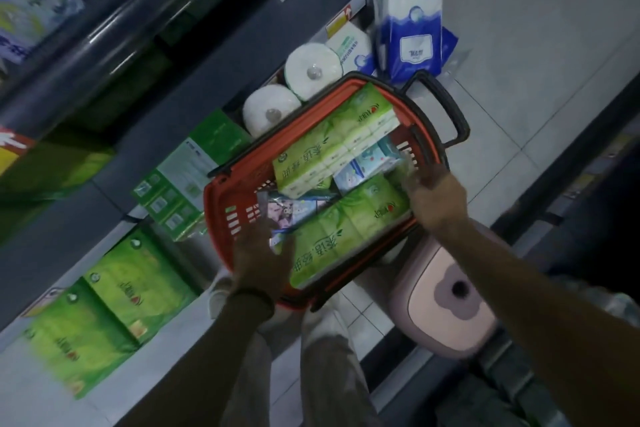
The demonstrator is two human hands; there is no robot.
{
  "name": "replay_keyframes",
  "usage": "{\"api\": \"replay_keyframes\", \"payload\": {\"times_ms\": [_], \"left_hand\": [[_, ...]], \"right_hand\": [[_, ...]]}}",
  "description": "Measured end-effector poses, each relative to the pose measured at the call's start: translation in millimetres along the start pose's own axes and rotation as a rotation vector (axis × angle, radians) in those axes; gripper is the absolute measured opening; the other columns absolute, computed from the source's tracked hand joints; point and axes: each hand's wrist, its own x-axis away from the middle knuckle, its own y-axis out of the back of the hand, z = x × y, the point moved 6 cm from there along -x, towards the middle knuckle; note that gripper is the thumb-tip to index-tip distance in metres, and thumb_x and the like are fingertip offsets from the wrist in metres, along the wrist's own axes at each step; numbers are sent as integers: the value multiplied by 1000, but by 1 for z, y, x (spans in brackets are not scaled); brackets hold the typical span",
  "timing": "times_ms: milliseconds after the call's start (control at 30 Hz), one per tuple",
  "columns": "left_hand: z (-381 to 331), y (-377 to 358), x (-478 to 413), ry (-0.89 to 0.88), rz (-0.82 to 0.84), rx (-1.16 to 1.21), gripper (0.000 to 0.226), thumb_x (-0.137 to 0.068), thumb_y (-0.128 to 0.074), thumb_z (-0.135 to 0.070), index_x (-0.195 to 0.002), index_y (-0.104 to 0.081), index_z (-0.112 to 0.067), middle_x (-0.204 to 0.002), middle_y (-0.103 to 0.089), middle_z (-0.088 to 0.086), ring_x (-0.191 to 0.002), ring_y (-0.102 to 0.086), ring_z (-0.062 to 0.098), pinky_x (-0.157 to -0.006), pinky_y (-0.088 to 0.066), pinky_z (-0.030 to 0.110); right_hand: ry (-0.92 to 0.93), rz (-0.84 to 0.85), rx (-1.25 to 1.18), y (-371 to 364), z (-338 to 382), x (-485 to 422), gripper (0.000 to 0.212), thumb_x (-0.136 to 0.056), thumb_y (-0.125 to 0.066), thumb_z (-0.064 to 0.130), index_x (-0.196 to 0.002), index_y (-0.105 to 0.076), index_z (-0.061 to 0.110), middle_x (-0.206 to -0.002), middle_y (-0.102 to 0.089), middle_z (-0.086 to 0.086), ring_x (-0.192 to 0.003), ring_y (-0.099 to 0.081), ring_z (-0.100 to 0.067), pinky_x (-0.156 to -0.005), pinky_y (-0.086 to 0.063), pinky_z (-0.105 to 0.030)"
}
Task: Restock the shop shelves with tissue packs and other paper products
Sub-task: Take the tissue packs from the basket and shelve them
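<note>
Both hands are down in the red basket, which sits beside the lower shelf. The left hand is at one end of the near green tissue pack, the right hand at the other. The fingers are too blurred to tell their grip. A second green pack lies behind it.
</note>
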Motion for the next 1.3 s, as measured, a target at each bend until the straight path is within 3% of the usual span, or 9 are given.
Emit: {"api": "replay_keyframes", "payload": {"times_ms": [233, 333, 433, 567, 667, 967, 1033, 1200, 1300], "left_hand": [[-73, -56, -7, -126, 431, -265, 120, -58, -80, -71, -154, -28, -20, -154, -35, 7, -139, -38, 33, -111, -42, 51], [-67, -71, -14, -70, 454, -355, 128, -60, -87, -64, -159, -19, -19, -161, -30, 7, -143, -36, 36, -109, -42, 52], [-61, -70, -21, 40, 460, -360, 121, -48, -88, -68, -147, -36, -21, -149, -45, 7, -134, -47, 38, -98, -51, 53], [-73, -55, -18, 50, 433, -249, 116, -33, -86, -69, -134, -50, -24, -135, -56, 5, -125, -57, 37, -96, -56, 51], [-91, -30, -6, 97, 436, -95, 121, -44, -91, -63, -147, -43, -21, -147, -50, 5, -136, -51, 34, -104, -52, 46], [-202, 143, 63, -113, 261, 145, 92, -45, -83, -68, -127, -60, -33, -116, -71, -11, -105, -72, 10, -84, -62, 33], [-236, 193, 87, -244, 268, 178, 77, -49, -92, -58, -119, -66, -38, -106, -75, -20, -96, -71, -4, -81, -62, 30], [-282, 315, 142, -292, 279, 331, 108, -69, -93, -46, -147, -20, -34, -125, -63, -23, -104, -66, -12, -89, -59, 24], [-315, 407, 168, -416, 105, 228, 110, -74, -86, -59, -154, -16, -34, -147, -45, -17, -128, -50, -11, -104, -51, 24]], "right_hand": [[-259, 179, -510, -56, -51, 88, 19, -94, -76, 16, -111, -71, 9, -97, -80, -12, -82, -77, -27, -75, -66, -37], [-316, 239, -702, -65, -50, 103, 22, -100, -62, -6, -122, -62, -3, -97, -72, -31, -72, -61, -35, -51, -50, -28], [-298, 298, -723, -73, -55, 104, 27, -101, -60, -7, -128, -59, -4, -100, -72, -32, -75, -52, -33, -52, -36, -31], [-280, 266, -744, -52, -41, 112, 24, -97, -65, -13, -120, -65, -5, -91, -71, -20, -54, -68, -16, -44, -49, -20], [-221, 226, -737, -34, -26, 118, 21, -91, -82, 4, -110, -74, -1, -92, -79, -16, -70, -79, -17, -52, -56, -20], [-8, 255, -590, 85, 93, 207, 47, -68, -99, 28, -105, -77, 8, -85, -83, -4, -76, -81, -24, -71, -66, -40], [70, 185, -551, 130, 124, 228, 27, -74, -95, 22, -95, -78, 18, -75, -81, 7, -68, -78, -8, -64, -63, -26], [318, 184, -412, 243, 211, 283, 18, -79, -90, 29, -97, -86, 28, -87, -84, 8, -82, -81, -13, -88, -65, -43], [486, 226, -340, 303, 269, 317, 18, -79, -89, 29, -97, -85, 29, -88, -84, 2, -83, -81, -19, -87, -65, -47]]}}
